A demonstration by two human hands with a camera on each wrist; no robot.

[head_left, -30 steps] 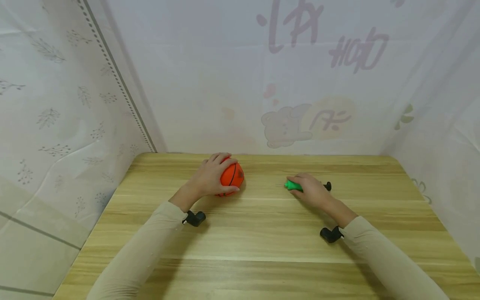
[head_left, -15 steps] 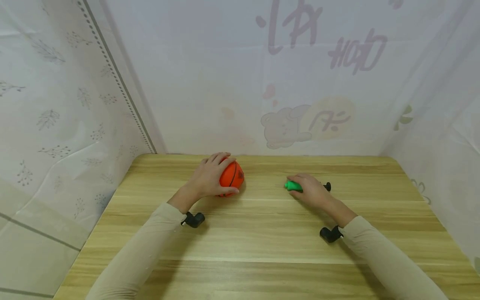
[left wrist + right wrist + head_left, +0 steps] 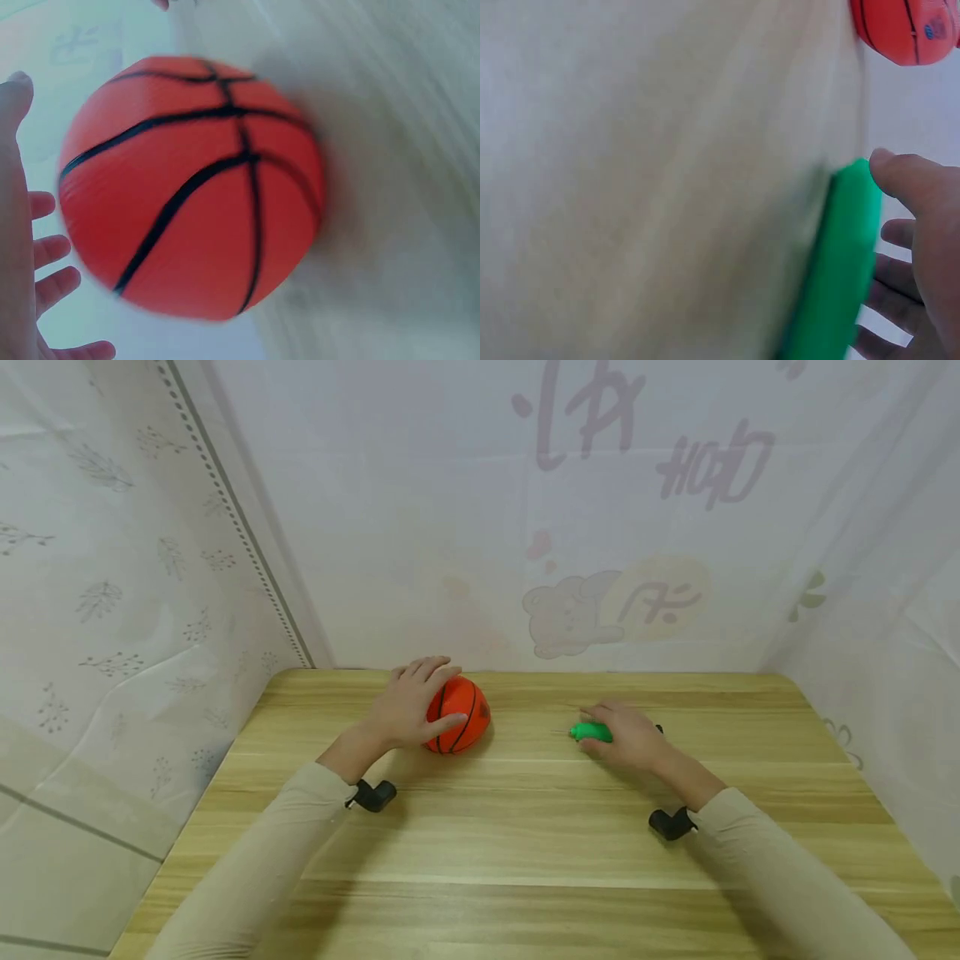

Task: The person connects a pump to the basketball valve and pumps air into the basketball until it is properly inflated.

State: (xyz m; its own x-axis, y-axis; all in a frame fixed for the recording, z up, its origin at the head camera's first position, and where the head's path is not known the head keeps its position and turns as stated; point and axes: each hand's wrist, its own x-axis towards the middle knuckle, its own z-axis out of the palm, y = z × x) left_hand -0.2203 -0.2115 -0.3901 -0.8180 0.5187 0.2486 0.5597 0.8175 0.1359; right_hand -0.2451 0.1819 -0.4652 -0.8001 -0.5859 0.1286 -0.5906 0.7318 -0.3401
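Note:
On the wooden table (image 3: 480, 843), left of centre, sits a small orange basketball (image 3: 468, 710) with black lines. My left hand (image 3: 405, 706) is at its left side, fingers spread. The left wrist view shows a gap between those fingers and the basketball (image 3: 195, 202). To the right lies a green hand pump (image 3: 592, 732) with a thin needle toward the ball. My right hand (image 3: 632, 739) is over it and hides most of its black handle. In the right wrist view, the thumb is by the end of the green pump (image 3: 840, 270), with the other fingers loosely extended beyond it.
A pale printed cloth (image 3: 420, 527) hangs behind the table's back edge and along both sides. Each wrist carries a black camera mount, the left one (image 3: 373, 795) and the right one (image 3: 671, 824), close above the tabletop.
My left hand has drawn back to the left and its fingers have come off the ball, showing more of it. My right hand has shifted slightly right and loosened, baring more green pump.

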